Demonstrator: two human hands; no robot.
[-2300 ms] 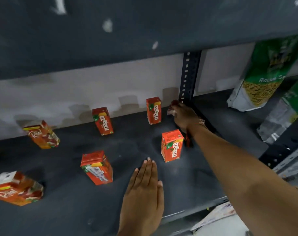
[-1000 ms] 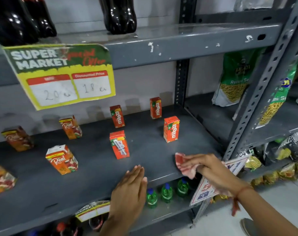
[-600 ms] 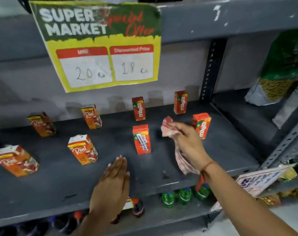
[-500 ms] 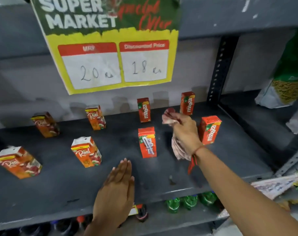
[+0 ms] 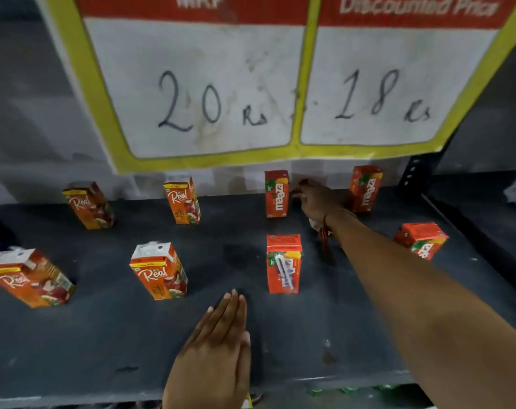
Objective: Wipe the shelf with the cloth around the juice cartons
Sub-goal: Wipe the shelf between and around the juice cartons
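Note:
The dark grey shelf [image 5: 103,335] carries several orange juice cartons standing apart. My right hand [image 5: 317,199] reaches to the back wall, between one Maaza carton [image 5: 276,193] and another Maaza carton [image 5: 365,187]. It grips the pink cloth [image 5: 304,182], which is mostly hidden under the hand; only small bits show at the fingertips and by the wrist. A third Maaza carton [image 5: 283,262] stands just in front of that arm. My left hand [image 5: 218,349] lies flat, fingers straight, on the shelf's front part.
Real cartons stand at the back left [image 5: 88,203], back middle [image 5: 183,200], front middle [image 5: 159,271] and front left [image 5: 29,277]. A tilted Maaza carton [image 5: 422,239] is at the right. A yellow price sign [image 5: 280,84] hangs over the shelf. A perforated upright [image 5: 413,175] stands at the back right.
My right hand has carried the cloth from beside the front cartons back to the wall between the two rear Maaza cartons. The view has moved closer. My left hand stays flat.

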